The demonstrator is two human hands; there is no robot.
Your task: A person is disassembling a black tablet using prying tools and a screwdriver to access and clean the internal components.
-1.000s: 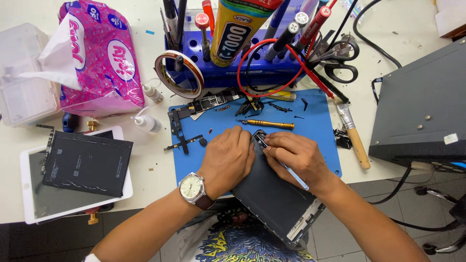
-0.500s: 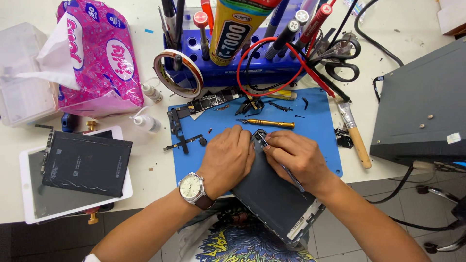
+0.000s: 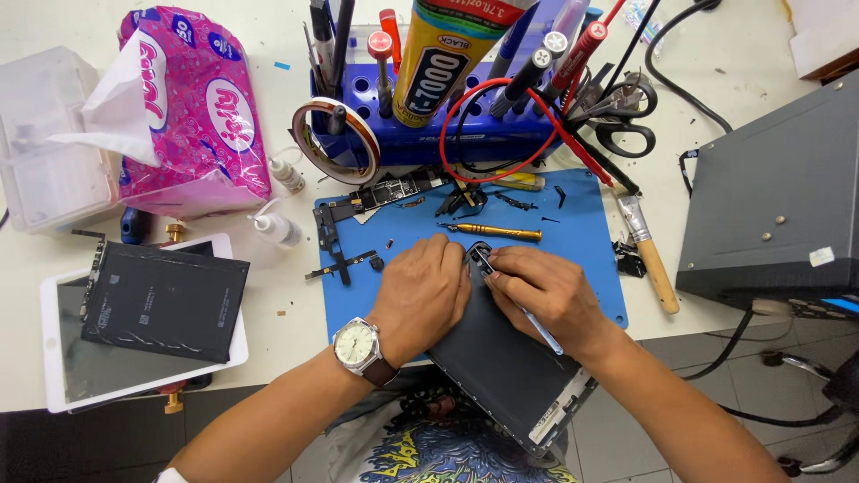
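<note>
Over a blue work mat (image 3: 582,241) on a white table (image 3: 286,295), seen from the head camera: left hand (image 3: 420,300), wristwatch (image 3: 358,347) on its wrist, pressed flat on a dark tablet shell (image 3: 501,367) tilted off the table's near edge. Right hand (image 3: 546,291) just beside, fingers (image 3: 501,268) closed around a thin metal tool (image 3: 535,326), tip at the shell's upper corner. Just beyond the fingers, a brass-handled screwdriver (image 3: 497,232) and small loose parts (image 3: 344,259). Farther beyond, a blue tool rack (image 3: 429,134) with a glue tube (image 3: 443,54) and scissors (image 3: 622,121). Well left of the fingers, a white tablet (image 3: 54,358) under a black battery pack (image 3: 161,300), and a pink tissue pack (image 3: 192,112). Right of the fingers, a grey box (image 3: 778,206).
</note>
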